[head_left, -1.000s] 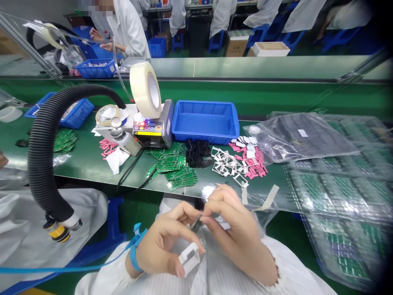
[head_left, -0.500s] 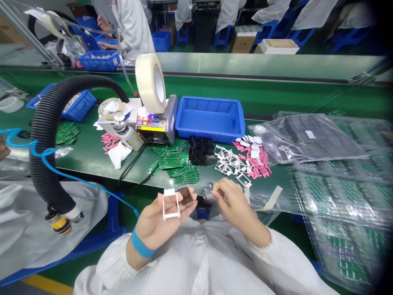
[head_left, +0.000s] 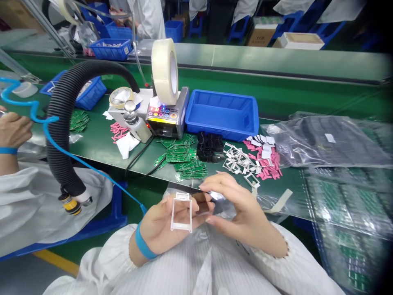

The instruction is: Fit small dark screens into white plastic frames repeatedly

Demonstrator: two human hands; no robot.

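My left hand [head_left: 166, 223], wearing a blue wrist strap, is palm up and closed on a small white plastic frame [head_left: 181, 226], held under the thumb. A dark, glossy rectangular panel [head_left: 201, 203] lies along the fingers of the same hand. My right hand [head_left: 242, 211] is right beside the panel, thumb and fingers apart around its right end; whether it touches the panel I cannot tell. Something shiny and clear [head_left: 217, 196] shows beneath the right fingers. Ahead on the bench are green circuit boards [head_left: 178, 153], black parts [head_left: 209, 146] and a heap of white frames [head_left: 238, 157].
A blue bin [head_left: 221, 116] stands behind the parts, beside a tape dispenser [head_left: 167, 119] and a pump bottle [head_left: 138, 126]. Pink strips [head_left: 272, 164] and bagged sheets [head_left: 328, 139] lie right. A black hose [head_left: 57, 135] arches at left, near a co-worker's hand [head_left: 14, 130].
My right hand has moved to the panel and its fingers have spread from a pinch. The white frame sits slightly lower in view. The whole view has shifted, and a co-worker's hand now shows at left.
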